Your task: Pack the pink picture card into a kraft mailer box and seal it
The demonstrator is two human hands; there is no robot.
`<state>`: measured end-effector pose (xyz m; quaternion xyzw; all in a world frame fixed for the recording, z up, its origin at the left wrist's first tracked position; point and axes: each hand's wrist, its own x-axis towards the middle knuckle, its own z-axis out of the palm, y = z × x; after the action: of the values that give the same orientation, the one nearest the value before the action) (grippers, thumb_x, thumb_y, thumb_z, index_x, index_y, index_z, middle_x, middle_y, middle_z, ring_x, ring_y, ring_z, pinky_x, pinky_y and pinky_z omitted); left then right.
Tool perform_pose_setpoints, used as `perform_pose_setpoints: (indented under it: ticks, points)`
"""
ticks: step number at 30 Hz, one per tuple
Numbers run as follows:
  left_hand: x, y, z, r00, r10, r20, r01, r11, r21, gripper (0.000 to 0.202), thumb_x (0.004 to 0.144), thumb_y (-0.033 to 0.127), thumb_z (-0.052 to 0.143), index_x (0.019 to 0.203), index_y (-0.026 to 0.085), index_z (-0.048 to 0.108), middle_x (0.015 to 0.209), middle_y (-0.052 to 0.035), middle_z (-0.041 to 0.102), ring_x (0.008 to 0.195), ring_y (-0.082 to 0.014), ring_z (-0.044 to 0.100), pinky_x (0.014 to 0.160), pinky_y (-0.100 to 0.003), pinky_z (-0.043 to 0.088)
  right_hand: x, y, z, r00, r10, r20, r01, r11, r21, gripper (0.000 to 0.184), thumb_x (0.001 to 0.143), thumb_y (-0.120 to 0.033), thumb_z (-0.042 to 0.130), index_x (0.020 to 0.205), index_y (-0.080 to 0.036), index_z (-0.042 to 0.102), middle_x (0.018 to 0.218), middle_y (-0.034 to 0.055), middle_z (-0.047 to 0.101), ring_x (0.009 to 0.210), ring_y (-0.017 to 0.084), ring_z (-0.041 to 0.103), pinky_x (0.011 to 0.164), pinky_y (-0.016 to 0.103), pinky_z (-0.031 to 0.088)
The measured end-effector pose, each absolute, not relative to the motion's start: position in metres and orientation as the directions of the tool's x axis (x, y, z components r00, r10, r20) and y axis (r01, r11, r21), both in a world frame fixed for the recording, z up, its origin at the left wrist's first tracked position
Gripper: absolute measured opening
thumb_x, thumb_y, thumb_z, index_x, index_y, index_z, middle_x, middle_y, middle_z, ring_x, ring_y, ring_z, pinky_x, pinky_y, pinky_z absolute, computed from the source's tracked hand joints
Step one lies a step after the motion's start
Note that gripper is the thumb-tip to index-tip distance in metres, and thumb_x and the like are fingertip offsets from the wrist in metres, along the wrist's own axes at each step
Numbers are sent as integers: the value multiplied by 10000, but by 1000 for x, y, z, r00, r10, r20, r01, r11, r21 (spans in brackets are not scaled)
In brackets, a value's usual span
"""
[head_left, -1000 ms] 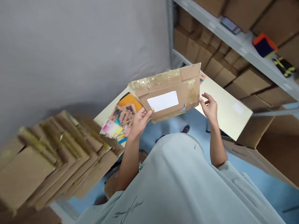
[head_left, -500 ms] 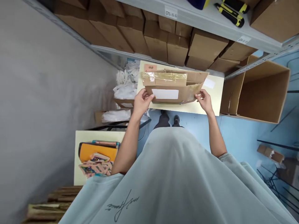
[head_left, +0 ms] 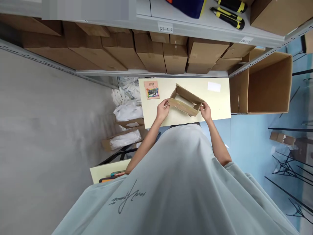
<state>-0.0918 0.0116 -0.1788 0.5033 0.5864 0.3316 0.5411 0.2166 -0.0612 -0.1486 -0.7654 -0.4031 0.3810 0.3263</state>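
A small brown cardboard box [head_left: 182, 106] is held over the pale table [head_left: 171, 121], with its opening turned up toward me. My left hand [head_left: 162, 110] pinches its left end, and my right hand [head_left: 205, 111] grips the right end. Through the opening I see part of the inside; the underside is hidden. On the table to the left lies a pink picture booklet [head_left: 152, 90]. A white paper label [head_left: 214, 86] lies at the right rear.
A metal shelf [head_left: 146, 23] packed with cardboard boxes [head_left: 176, 60] stands behind the table, with box cutters [head_left: 228, 18] on top. A large open carton [head_left: 270, 86] borders the right side. White plastic bags [head_left: 128, 112] crowd the left.
Both hands have brought the box lower and closer together. It has turned from showing its labelled side to showing its opening, and the booklet has come into full view.
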Motion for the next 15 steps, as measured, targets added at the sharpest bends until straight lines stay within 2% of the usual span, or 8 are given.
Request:
perform_pose_setpoints:
  ticks: [2, 4, 6, 8, 10, 12, 15]
  points:
    - [-99, 10, -168, 43, 949, -312, 204, 297, 933, 428, 947, 244, 543, 1293, 196, 791, 1427, -158, 833, 1318, -290, 814, 1175, -481, 660, 215, -67, -141, 401, 843, -358, 271, -482, -833, 621, 965, -812, 595, 1249, -262, 644, 1362, 144, 789, 1184, 282, 797, 1001, 491, 745]
    - [-102, 10, -151, -7, 954, -299, 175, 295, 939, 431, 1051, 333, 484, 1334, 221, 788, 1443, -141, 828, 1269, -275, 824, 1048, -436, 700, 215, -73, -131, 402, 819, -409, 223, -521, -824, 697, 937, -850, 652, 1307, -260, 650, 1324, 124, 800, 1113, 267, 821, 909, 453, 763]
    - [-101, 13, -130, -28, 967, -255, 229, 254, 940, 433, 1112, 470, 511, 1350, 243, 793, 1439, -121, 829, 1190, -262, 831, 956, -389, 702, 216, -77, -121, 381, 801, -461, 264, -572, -776, 676, 912, -819, 730, 1288, -260, 676, 1221, 98, 830, 975, 261, 839, 831, 440, 762]
    - [-94, 19, -112, -26, 979, -204, 366, 199, 909, 427, 1070, 568, 670, 1312, 246, 811, 1380, -109, 846, 1099, -265, 832, 946, -385, 689, 219, -73, -115, 354, 800, -485, 355, -594, -722, 556, 936, -739, 744, 1217, -262, 702, 1101, 70, 848, 853, 256, 838, 810, 450, 752]
    - [-84, 23, -100, -19, 986, -167, 495, 154, 855, 368, 998, 530, 803, 1227, 244, 831, 1290, -96, 865, 1020, -274, 826, 980, -411, 677, 223, -63, -113, 330, 814, -477, 457, -580, -674, 379, 986, -611, 707, 1138, -264, 715, 1025, 55, 855, 822, 266, 844, 867, 474, 741]
    - [-74, 24, -95, -29, 989, -148, 558, 138, 818, 250, 970, 419, 831, 1150, 246, 839, 1230, -85, 874, 969, -283, 822, 1001, -438, 669, 229, -48, -112, 313, 834, -454, 555, -548, -626, 215, 987, -454, 689, 1078, -262, 720, 991, 58, 864, 865, 293, 859, 944, 498, 719]
    - [-61, 13, -94, -91, 986, -141, 575, 168, 801, 210, 938, 271, 795, 1144, 251, 833, 1232, -76, 874, 954, -285, 823, 984, -445, 677, 239, -22, -110, 267, 879, -394, 679, -462, -570, 137, 933, -282, 685, 1053, -252, 744, 981, 81, 875, 952, 339, 862, 991, 505, 687]
